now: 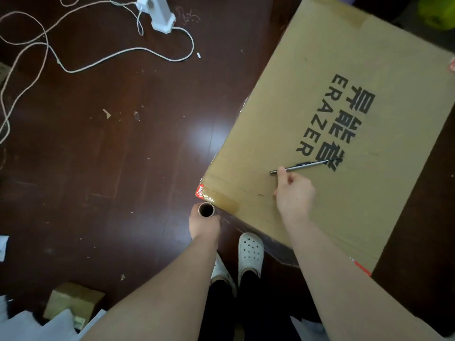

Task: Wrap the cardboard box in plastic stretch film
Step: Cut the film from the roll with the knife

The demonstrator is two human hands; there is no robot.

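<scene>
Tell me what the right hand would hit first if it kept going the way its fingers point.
Probably the pen lying on the cardboard box; the right hand fingertips already look at its near end, though contact is unclear.

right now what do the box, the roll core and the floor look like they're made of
Box: brown cardboard, matte, with printed lettering and taped corners. Roll core: looks like a brown cardboard tube, hollow at the end. Floor: dark glossy boards, probably wood or laminate, judging by the glare.
</scene>
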